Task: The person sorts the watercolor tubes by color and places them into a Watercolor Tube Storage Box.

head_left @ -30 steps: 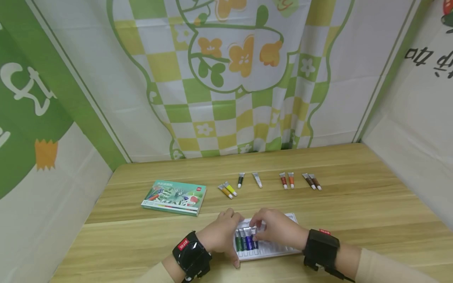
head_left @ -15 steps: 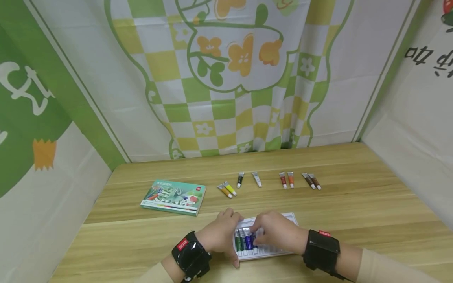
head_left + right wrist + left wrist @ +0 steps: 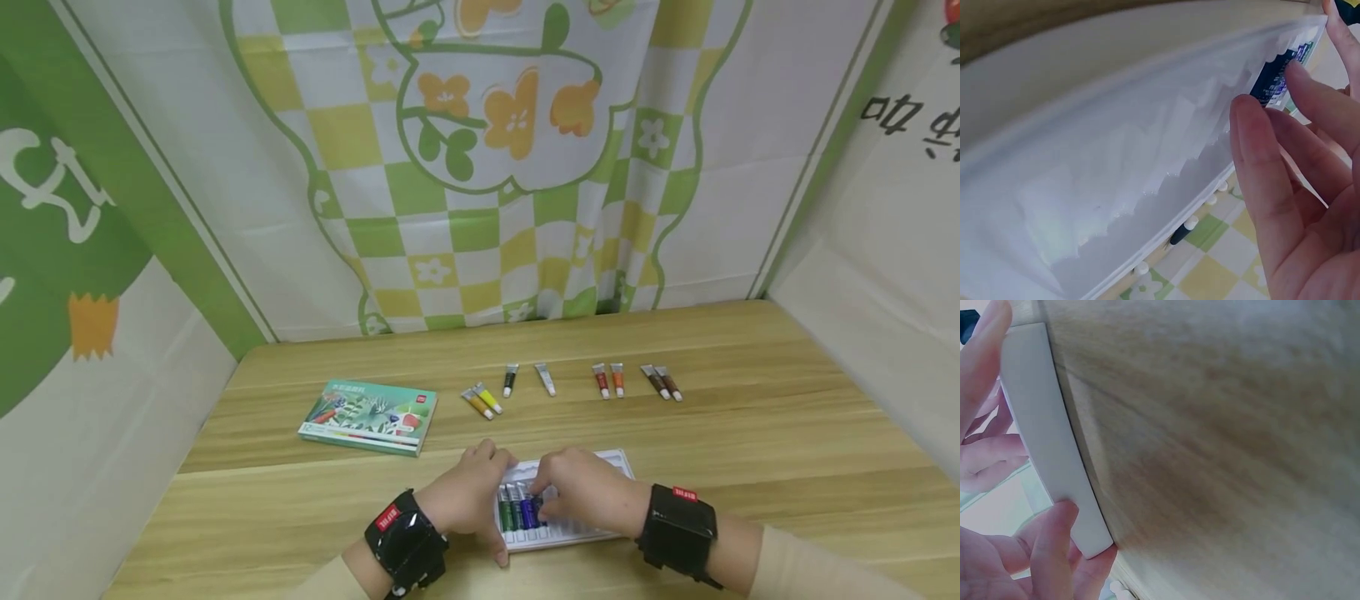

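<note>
Paint tubes (image 3: 600,381) lie in loose pairs toward the surface's far edge, a green box (image 3: 369,417) toward its left. Near the front edge, my left hand (image 3: 468,498) grips the white tray's (image 3: 611,457) left end, thumb and fingers curled round it. My right hand (image 3: 581,492) pinches a dark blue tube (image 3: 537,510) among those in the tray; my right wrist view shows its label (image 3: 1279,75) at my fingertips.

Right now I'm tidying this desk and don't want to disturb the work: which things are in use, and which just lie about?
In use:
white tray, held at its end by the left hand
blue tube in the tray, under the right hand
green tubes beside it

Lying about:
paint box
loose tubes in a row on the table
</note>
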A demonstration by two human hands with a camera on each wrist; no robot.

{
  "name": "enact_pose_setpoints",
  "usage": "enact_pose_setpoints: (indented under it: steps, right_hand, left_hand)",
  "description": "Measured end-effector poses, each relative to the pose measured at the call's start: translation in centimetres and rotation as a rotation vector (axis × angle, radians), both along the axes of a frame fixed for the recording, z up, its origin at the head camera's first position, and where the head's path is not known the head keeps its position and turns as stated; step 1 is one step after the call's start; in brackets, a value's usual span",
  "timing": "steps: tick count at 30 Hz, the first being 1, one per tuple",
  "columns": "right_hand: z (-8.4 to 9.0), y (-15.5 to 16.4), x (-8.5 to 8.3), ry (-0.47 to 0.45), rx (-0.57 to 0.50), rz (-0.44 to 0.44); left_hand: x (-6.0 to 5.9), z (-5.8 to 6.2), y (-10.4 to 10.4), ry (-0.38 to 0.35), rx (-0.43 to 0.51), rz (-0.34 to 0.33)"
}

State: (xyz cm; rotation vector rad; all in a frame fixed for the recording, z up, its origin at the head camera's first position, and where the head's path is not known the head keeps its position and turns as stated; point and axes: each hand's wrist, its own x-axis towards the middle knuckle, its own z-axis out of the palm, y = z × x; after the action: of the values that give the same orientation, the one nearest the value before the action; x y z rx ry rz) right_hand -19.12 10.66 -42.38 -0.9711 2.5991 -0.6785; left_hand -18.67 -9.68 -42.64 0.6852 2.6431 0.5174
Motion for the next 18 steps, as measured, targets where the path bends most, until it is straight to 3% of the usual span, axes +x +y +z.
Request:
enact_pose_setpoints:
  steps: [18]
  right_hand:
    - [0.5, 0.0, -1.5, -0.003, 0.015, 0.123]
  left_hand:
    - [0.0, 0.1, 0.0, -0.001, -0.01, 0.005]
